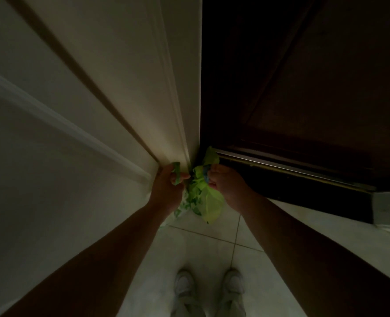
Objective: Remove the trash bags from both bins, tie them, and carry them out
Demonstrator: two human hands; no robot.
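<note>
Left hand (166,187) and right hand (226,186) each fisted on a green bag (203,197) flap, bag low by the door (303,88); thin plastic may tear if yanked.

Thin plastic, dark wood, pale tile

The green bag (203,197) is thin, crinkled plastic; at 2 o'clock the door (303,76) is dark wood with a shiny metal strip (281,167); the floor (212,252) is smooth pale tile.
</note>
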